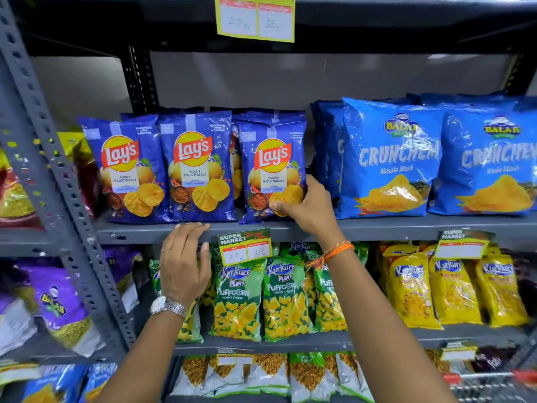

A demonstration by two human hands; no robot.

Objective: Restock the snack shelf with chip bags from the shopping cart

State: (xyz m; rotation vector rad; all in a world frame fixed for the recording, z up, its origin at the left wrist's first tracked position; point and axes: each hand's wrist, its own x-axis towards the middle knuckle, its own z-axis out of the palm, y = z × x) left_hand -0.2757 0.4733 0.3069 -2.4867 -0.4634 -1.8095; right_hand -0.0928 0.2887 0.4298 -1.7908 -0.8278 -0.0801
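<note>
Lay's bag [271, 167] stands upright at the shelf's front edge [377, 226], rightmost of three, clamped at its lower right corner by the right hand [305, 206]. Left hand [183, 257] rests open on the edge. Advise squaring it flush with its neighbours before release.

The handwritten prices on the top price tag [255, 18] are blurred beyond reading. The rightmost Crunchex bag [491, 167] is cut off by the frame edge. The green Puffcorn bags [286, 298] are partly hidden behind both forearms.
</note>
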